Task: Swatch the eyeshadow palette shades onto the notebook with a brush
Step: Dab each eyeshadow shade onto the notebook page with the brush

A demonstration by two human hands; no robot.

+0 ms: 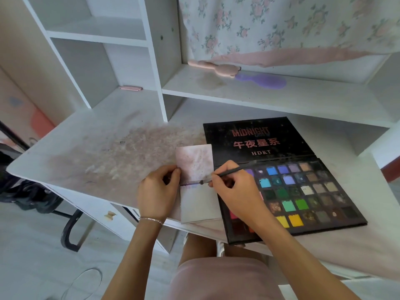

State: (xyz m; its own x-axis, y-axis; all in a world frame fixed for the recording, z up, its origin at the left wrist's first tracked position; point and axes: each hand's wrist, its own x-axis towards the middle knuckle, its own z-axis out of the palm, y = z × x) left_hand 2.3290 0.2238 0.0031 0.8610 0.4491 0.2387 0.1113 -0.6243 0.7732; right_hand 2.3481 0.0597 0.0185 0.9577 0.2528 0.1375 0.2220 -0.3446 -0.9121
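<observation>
Right hand (232, 191) pinches the thin dark-handled brush (229, 172), tip at the fold of the small open white notebook (195, 185); left hand (158, 190) pins the page edge with curled fingers. Short, light strokes would keep swatches distinct. The open black multicolour eyeshadow palette (303, 191) lies just beside the notebook; a purple hairbrush (263, 80) rests on the shelf, well clear.

table (104, 135): white, pink-stained; holds open notebook (198, 204), open eyeshadow palette (303, 191), pink clip (130, 88)
shelf (303, 98): pink brush (213, 67), purple hairbrush (263, 80)
</observation>
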